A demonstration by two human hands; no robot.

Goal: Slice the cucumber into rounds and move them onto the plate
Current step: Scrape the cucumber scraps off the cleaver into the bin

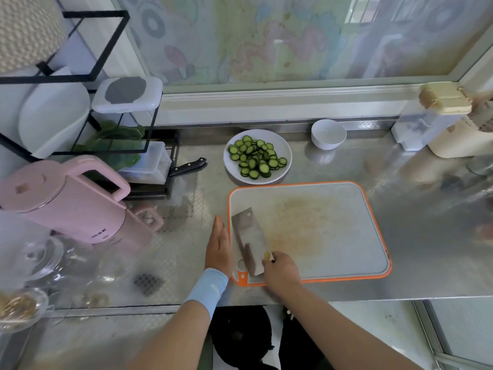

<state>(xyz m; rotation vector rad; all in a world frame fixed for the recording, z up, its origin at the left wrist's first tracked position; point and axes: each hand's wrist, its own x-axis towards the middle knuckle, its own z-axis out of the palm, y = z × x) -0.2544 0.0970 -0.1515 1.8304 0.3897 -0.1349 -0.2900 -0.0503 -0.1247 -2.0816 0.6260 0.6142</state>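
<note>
the cucumber rounds (256, 156) are showing dark green skins around pale green centres; the plate (277, 140) is gleaming plain white; the cutting board (333, 231) is showing pale grey inside an orange rim; the cleaver (249, 236) is looking dull steel grey; the kettle (74, 209) is glowing pastel pink; the sleeve (209, 287) is showing light blue; the counter (426, 236) is shining silver with an embossed grid

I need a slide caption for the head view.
Cucumber rounds lie on the plate; right hand holds the cleaver over the cutting board, left hand open beside it.
</note>
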